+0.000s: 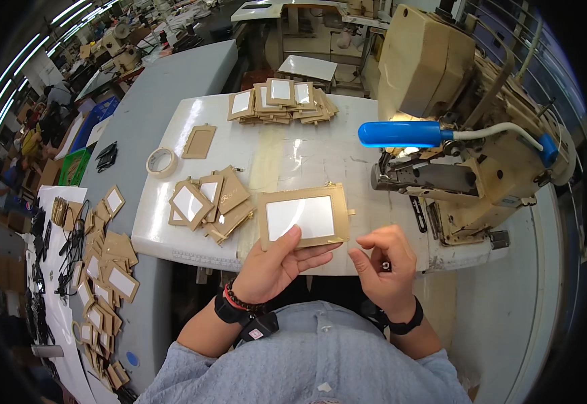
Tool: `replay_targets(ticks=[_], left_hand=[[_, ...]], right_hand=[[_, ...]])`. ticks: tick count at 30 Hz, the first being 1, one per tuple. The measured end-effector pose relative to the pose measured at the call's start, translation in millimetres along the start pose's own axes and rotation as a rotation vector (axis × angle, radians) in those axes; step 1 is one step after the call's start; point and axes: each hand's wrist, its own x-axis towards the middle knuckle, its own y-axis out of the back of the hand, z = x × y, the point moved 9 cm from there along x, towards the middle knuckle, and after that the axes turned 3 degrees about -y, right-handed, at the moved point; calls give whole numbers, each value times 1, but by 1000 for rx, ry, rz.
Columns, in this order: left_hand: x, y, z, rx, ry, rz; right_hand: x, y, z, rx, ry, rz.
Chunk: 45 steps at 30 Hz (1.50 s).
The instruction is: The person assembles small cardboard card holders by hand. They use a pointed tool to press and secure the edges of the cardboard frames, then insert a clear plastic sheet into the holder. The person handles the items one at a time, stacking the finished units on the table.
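Note:
A tan badge holder [339,202] with a white window lies across the fingers of my left hand [271,264], my thumb pressed on its front. A small tab sticks out from its right side. Just right of it, my right hand [389,259] is closed, fingers curled in. A small dark thing [385,267] with a pale end peeks out of that fist; I cannot make out what it is. Left of the held one, several tan holders [196,202] lie in a loose pile on the white table [280,151].
A stacked heap of holders [276,101] sits at the table's far side. Near the left edge are a tape roll [161,162] and a single holder [200,141]. A sewing machine [435,161] with a blue lamp [400,135] stands at right. More holders [123,281] cover the grey surface at left.

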Motion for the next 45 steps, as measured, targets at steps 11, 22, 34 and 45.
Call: replay_targets(ticks=[11, 22, 34, 45], left_hand=[[-8, -5, 1, 201, -190, 3], [-4, 7, 2, -79, -168, 74], [-6, 2, 0, 356, -263, 27], [-6, 18, -5, -116, -157, 72]], right_hand=[[8, -20, -3, -101, -5, -60], [2, -30, -1, -125, 116, -15], [6, -37, 14, 19, -16, -61], [-13, 10, 67, 138, -377, -45]])
